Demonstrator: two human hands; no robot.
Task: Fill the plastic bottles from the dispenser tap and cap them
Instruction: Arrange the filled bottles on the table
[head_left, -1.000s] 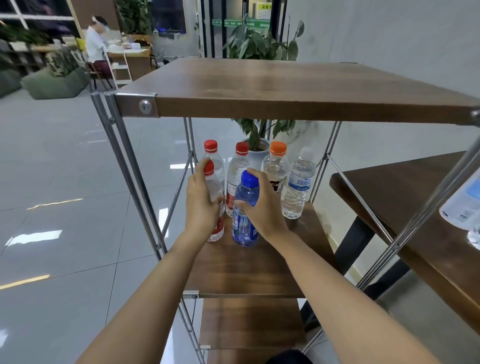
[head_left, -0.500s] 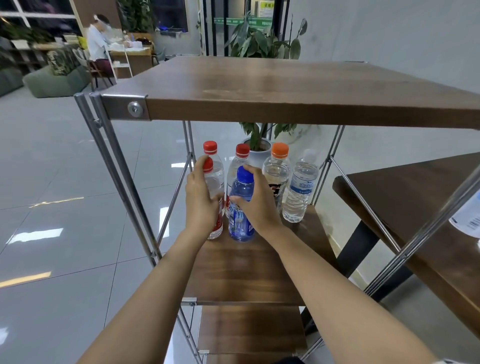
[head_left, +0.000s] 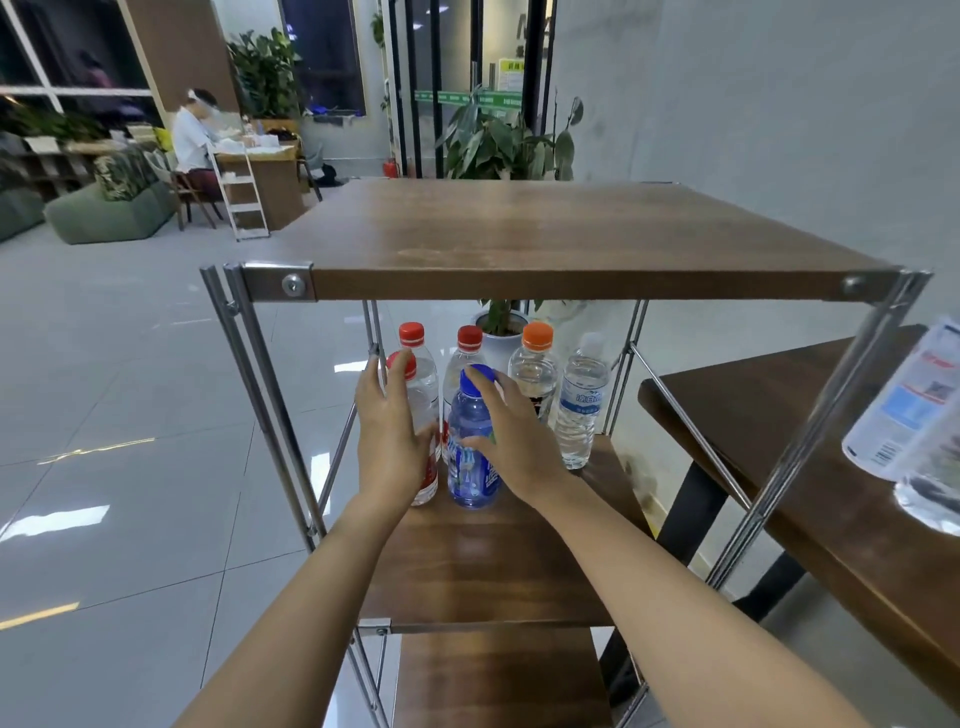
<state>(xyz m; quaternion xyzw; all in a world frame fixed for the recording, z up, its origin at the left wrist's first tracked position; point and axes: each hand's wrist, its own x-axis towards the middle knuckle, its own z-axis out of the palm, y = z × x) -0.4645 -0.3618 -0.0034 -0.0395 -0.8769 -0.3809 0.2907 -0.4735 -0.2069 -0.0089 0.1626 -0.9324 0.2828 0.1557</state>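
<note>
Six capped bottles stand upright, caps up, on the rack's middle shelf (head_left: 493, 561). The left grip (head_left: 389, 436), fingers nearly straight, rests against a clear red-capped bottle (head_left: 423, 387). The right grip (head_left: 514, 441), fingers spread, touches the translucent blue bottle (head_left: 470, 467) beside it at cap and side. Fill levels cannot be told.

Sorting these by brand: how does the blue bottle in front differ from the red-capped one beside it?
The blue bottle is blue-tinted; the front red-capped bottle is clear. The blue bottle has a blue cap and blue label; the red-capped bottle has a red cap and red label. Both stand upright and capped on the shelf.
</note>
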